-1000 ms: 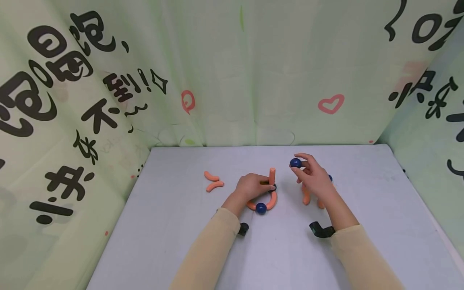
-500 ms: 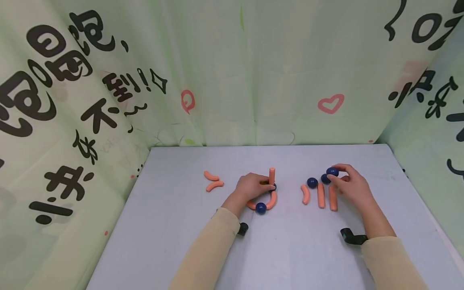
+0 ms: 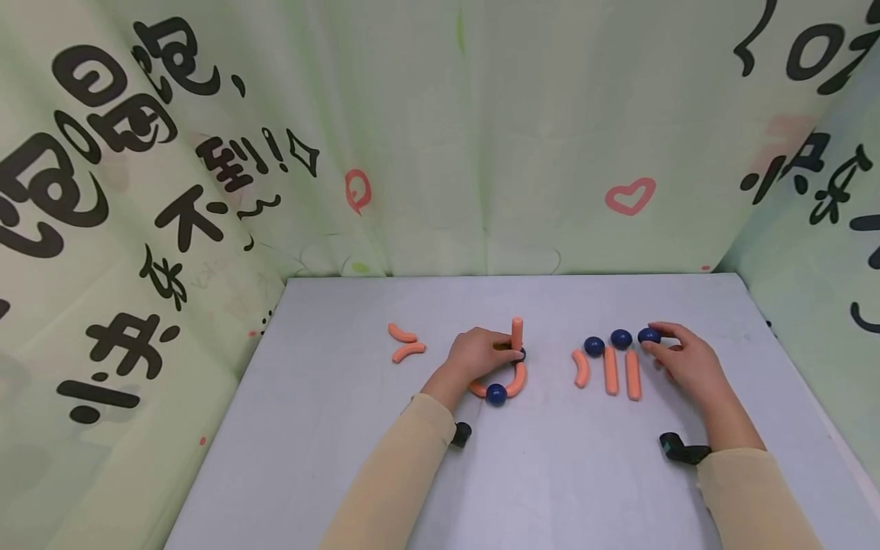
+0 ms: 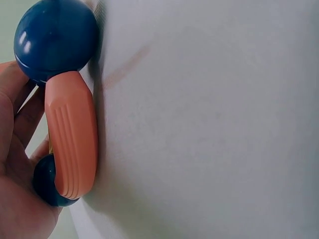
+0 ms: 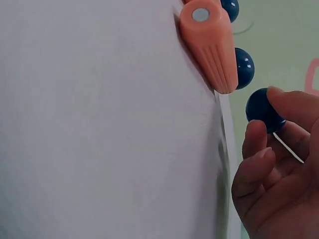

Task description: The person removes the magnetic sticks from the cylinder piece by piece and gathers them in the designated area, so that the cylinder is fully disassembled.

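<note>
My left hand (image 3: 479,355) grips a ring of curved orange magnetic rods (image 3: 517,380) and blue balls (image 3: 496,395) near the table's middle. A straight orange rod (image 3: 517,333) stands up at the ring's far right, by a blue ball under the fingertips. In the left wrist view, a curved rod (image 4: 72,137) joins a large blue ball (image 4: 56,40); part of the ring lies behind the hand. My right hand (image 3: 690,367) pinches another blue ball (image 3: 649,336) between thumb and fingers, at the right end of a row of balls.
Two blue balls (image 3: 621,339) lie beside it, above two straight orange rods (image 3: 633,375) and one curved rod (image 3: 580,368). Two more curved rods (image 3: 409,352) lie to the left of my left hand. A printed curtain (image 3: 481,153) hangs behind the white table (image 3: 550,489).
My right hand has carried its blue ball from near the ring to the right, past the other balls, and lowered it. My left hand has stayed on the ring.
</note>
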Demonstrator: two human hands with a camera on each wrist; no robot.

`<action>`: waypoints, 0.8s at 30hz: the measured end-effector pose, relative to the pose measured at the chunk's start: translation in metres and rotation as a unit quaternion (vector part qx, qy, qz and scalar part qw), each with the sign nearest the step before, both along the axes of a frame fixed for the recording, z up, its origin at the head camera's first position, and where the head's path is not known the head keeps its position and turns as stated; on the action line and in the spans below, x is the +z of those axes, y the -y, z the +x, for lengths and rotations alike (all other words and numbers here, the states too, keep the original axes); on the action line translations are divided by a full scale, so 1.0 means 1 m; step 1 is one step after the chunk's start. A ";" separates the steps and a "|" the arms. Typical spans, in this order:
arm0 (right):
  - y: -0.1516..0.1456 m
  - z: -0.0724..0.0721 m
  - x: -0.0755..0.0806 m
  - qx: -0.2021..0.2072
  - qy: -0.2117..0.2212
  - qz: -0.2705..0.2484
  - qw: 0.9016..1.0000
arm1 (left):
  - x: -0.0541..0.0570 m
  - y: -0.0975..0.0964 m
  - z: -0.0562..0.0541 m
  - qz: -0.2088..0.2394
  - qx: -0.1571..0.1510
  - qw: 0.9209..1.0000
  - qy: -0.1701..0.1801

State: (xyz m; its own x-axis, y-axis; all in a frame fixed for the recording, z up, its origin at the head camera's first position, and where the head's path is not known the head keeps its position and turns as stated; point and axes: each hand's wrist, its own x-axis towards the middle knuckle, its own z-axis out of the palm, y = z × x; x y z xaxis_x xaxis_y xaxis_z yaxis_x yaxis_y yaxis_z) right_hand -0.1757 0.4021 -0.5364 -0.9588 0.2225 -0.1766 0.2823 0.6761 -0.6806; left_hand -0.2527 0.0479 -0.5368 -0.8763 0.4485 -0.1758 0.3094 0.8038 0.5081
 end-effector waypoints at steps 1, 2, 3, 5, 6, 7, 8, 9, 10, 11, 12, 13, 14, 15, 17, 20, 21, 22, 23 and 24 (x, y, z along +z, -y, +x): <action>-0.002 0.000 -0.002 0.001 0.003 0.002 1.000 | 0.000 0.000 0.000 0.000 0.001 1.000 0.001; -0.003 0.000 -0.003 0.003 0.005 0.006 1.000 | 0.000 0.000 0.000 0.001 0.002 1.000 0.004; -0.004 -0.001 -0.004 0.004 0.009 0.009 1.000 | 0.000 0.000 0.000 0.001 0.003 1.000 0.006; -0.006 -0.001 -0.007 0.007 0.014 0.017 1.000 | -0.001 0.000 0.000 0.002 0.002 1.000 0.007; -0.007 -0.001 -0.009 0.007 0.017 0.018 1.000 | -0.001 0.000 0.000 0.002 0.001 1.000 0.007; -0.007 -0.001 -0.010 0.007 0.019 0.018 1.000 | -0.001 0.000 0.000 0.002 0.001 1.000 0.007; -0.007 -0.001 -0.011 0.007 0.022 0.017 1.000 | -0.002 0.000 0.000 0.003 0.001 1.000 0.006; -0.007 -0.001 -0.011 0.005 0.025 0.016 1.000 | -0.002 0.000 0.000 0.003 0.001 1.000 0.005; -0.007 -0.001 -0.012 0.005 0.026 0.015 1.000 | -0.002 0.000 0.000 0.003 0.000 1.000 0.005; -0.007 -0.001 -0.012 0.003 0.028 0.013 1.000 | -0.002 0.000 0.000 0.003 0.001 1.000 0.005; -0.007 -0.001 -0.013 0.003 0.029 0.013 0.999 | -0.003 0.000 0.000 0.003 0.002 1.000 0.006; -0.007 -0.002 -0.013 0.002 0.030 0.014 0.999 | -0.003 0.000 -0.001 0.002 0.003 1.000 0.006; -0.007 -0.002 -0.013 0.002 0.031 0.015 0.999 | -0.002 0.000 -0.001 0.002 0.004 1.000 0.007; -0.008 -0.002 -0.013 0.003 0.031 0.015 0.999 | -0.002 0.000 -0.001 0.001 0.004 1.000 0.008; -0.008 -0.002 -0.014 0.004 0.032 0.015 0.999 | -0.002 0.000 -0.001 -0.001 0.003 1.000 0.009; -0.009 -0.002 -0.014 0.009 0.030 0.015 0.999 | -0.002 0.001 -0.001 -0.002 0.000 1.000 0.006; -0.009 -0.002 -0.014 0.011 0.029 0.015 0.999 | -0.003 0.001 -0.001 -0.003 -0.001 1.000 0.004; -0.009 -0.003 -0.015 0.011 0.028 0.015 0.999 | -0.003 0.001 -0.001 -0.003 -0.003 1.000 0.002; -0.009 -0.003 -0.015 0.012 0.027 0.016 0.999 | -0.003 0.001 -0.002 -0.003 -0.004 1.000 -0.001; -0.010 -0.003 -0.015 0.012 0.027 0.015 0.999 | -0.003 0.001 -0.002 -0.003 -0.005 1.000 -0.003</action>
